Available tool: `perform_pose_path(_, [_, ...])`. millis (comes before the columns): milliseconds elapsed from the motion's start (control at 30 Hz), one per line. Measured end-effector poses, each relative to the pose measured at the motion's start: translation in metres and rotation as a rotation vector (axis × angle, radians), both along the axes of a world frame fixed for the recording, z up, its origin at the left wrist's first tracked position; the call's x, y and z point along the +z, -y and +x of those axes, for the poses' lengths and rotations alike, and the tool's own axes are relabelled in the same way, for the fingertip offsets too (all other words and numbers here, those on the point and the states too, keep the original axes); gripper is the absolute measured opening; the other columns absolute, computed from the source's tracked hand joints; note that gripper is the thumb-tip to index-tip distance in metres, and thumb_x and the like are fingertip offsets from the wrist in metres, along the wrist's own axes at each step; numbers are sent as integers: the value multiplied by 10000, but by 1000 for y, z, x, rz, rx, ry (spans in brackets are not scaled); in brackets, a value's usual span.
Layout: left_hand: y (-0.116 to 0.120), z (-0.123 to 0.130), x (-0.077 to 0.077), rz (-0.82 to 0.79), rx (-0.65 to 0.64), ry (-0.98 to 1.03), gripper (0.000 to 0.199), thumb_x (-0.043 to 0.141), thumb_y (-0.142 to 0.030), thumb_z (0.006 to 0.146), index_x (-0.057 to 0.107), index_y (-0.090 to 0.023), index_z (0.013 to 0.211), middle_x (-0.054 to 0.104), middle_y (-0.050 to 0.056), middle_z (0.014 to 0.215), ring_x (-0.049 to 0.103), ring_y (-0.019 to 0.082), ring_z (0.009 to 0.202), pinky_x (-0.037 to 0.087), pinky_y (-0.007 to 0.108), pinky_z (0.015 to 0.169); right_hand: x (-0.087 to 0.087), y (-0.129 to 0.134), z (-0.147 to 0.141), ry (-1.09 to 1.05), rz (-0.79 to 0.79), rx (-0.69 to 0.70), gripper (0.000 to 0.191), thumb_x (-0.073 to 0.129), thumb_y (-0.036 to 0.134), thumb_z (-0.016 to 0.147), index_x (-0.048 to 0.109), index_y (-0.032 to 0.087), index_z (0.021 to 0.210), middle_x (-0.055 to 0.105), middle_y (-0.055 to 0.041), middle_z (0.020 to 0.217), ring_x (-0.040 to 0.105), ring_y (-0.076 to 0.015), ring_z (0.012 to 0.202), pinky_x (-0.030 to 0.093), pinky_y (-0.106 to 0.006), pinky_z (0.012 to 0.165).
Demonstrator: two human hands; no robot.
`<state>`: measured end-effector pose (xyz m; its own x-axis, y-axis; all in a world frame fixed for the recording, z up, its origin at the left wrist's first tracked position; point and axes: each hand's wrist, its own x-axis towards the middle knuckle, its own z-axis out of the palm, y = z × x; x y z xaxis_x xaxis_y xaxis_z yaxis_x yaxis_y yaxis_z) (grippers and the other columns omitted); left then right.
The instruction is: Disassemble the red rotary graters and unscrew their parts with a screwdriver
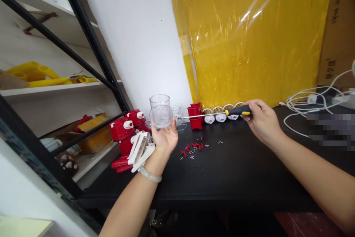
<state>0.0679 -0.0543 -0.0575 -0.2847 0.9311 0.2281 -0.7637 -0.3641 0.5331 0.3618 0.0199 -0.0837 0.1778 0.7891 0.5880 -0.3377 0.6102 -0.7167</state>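
Observation:
My left hand (165, 137) is closed around the lower part of a clear plastic cup (160, 113), raised above the black table. In my right hand (262, 120) is a screwdriver (239, 110) with a black and yellow handle, held level. Its long shaft points left, and the tip is close to the cup's right side by my left fingertips; whether it touches, I cannot tell. Small red parts and several screws (192, 156) lie scattered on the table below. Behind the cup stand more clear pieces (177, 110), partly hidden.
Red housings (122, 129) and white handle-like parts (141, 148) are piled left on the black table (235, 170). Red hoppers (195, 117) and white round parts (221, 115) line the back. White cables (299, 105) lie right. A black-framed shelf (91, 41) stands left.

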Motion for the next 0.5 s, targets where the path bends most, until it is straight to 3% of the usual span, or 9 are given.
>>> perform_pose_path(167, [1,4,0,-3,-4,-30,497,453,-607,870,623,-194,1087,692,63,848,685,145,781,583,184,655,1,3,-2,48,11,-25,223,599,499,812,579,282,762,545,-44,752,500,-179,614,400,-301,455])
perform_pose_path(400, [-1,19,-4,70,95,-245,312,550,-446,874,625,-217,1072,696,74,957,697,241,955,591,328,783,-4,-2,-2,64,1,-43,255,606,523,799,579,271,779,593,-48,819,530,-175,633,408,-295,452])
perform_pose_path(500, [-2,21,-8,66,112,-264,275,582,-417,864,631,-187,1006,700,81,948,704,243,930,581,362,827,-8,-7,2,78,-20,-49,259,607,538,800,578,280,792,602,-44,818,537,-179,623,402,-312,459])
